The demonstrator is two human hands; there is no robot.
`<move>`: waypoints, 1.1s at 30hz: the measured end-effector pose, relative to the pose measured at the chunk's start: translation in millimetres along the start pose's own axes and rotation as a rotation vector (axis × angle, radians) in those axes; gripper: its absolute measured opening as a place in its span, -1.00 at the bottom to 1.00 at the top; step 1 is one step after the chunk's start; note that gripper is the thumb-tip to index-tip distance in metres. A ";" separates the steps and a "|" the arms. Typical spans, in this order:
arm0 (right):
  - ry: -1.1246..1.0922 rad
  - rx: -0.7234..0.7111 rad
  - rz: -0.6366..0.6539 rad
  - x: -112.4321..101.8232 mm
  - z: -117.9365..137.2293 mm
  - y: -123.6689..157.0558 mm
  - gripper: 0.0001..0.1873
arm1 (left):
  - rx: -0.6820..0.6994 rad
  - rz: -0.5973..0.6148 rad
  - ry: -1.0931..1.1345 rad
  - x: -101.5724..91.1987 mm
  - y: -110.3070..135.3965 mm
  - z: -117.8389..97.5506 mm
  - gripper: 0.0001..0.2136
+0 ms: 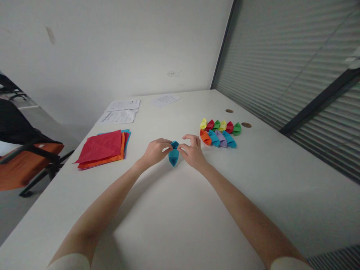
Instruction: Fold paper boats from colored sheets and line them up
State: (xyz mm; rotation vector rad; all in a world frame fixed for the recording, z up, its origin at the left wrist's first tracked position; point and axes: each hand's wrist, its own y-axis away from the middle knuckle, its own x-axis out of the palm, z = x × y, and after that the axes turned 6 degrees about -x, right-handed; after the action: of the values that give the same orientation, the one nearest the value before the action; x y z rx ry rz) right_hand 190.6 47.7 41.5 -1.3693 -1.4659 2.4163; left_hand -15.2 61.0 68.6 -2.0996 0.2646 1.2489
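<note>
A single head-worn view looks forward and down from over the near edge of the white table [180, 225]; it faces the far edge, where the wall [112, 56] rises; it centres, fairly close, on the blue folded paper [173, 155] between the left hand [154, 152] and right hand [193, 153] at mid-surface; blinds [281, 67] flank the right edge; an orange chair [25, 165] sits beyond the left edge.

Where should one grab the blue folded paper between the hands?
Probably at the far, wider end of the blue folded paper, pinched from left and right, as the left hand and right hand do now. It narrows to a point at the near end, offering little to pinch.
</note>
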 end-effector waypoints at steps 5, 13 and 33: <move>-0.001 -0.030 0.007 -1.9 1.3 0.5 -0.83 | -0.018 0.018 -0.003 0.4 0.2 0.6 -0.86; -0.054 0.099 -0.082 6.1 -2.3 1.1 -0.86 | -0.119 -0.047 0.307 4.0 -0.6 1.9 -0.84; -0.636 0.541 -0.191 4.6 -23.6 -5.7 -0.61 | -0.646 0.266 1.192 14.6 0.1 -6.4 -0.51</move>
State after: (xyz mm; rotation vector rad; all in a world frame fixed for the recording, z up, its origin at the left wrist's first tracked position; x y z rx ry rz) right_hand 201.3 69.7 38.2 -0.3545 -0.8059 2.9273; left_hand -3.2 59.2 58.3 -3.2523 0.7326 -0.0072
